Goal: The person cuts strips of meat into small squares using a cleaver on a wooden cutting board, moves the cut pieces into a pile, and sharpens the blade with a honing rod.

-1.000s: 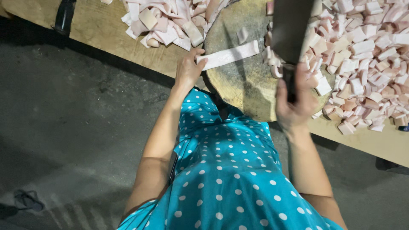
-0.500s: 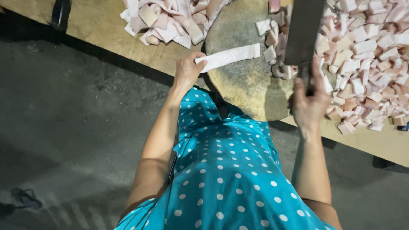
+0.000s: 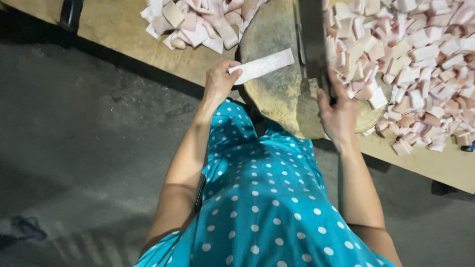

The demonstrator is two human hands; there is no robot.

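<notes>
Since the earlier frame the cleaver (image 3: pixel 312 39) has swung left across the round wooden chopping block (image 3: pixel 282 94): its dark blade then stood over the block's right edge among the cut pieces, and it now hangs upright near the block's middle, just right of the pale strip (image 3: pixel 262 66). The right hand (image 3: pixel 339 111) has moved with it, from the heap side toward the block's near right rim. It is wrapped around the cleaver's handle, fingers closed, thumb side up. A few pieces that lay on the block's right part in the earlier frame are now pushed against the heap.

The left hand (image 3: pixel 219 81) has barely shifted. It sits at the block's near left edge and pinches the near end of the strip between thumb and fingertips, the other fingers curled under. The strip lies flat on the block's left part, running from the hand toward the blade, its far end close to the cleaver but apart from it.

The heap of pink and white cut pieces (image 3: pixel 420 64) covers the table's (image 3: pixel 118 34) right side and touches the block's right rim. A smaller pile of larger slabs (image 3: pixel 198 22) lies on the table at the block's far left. A dark object (image 3: pixel 71 14) stands at the table's left edge; what it is cannot be told.
</notes>
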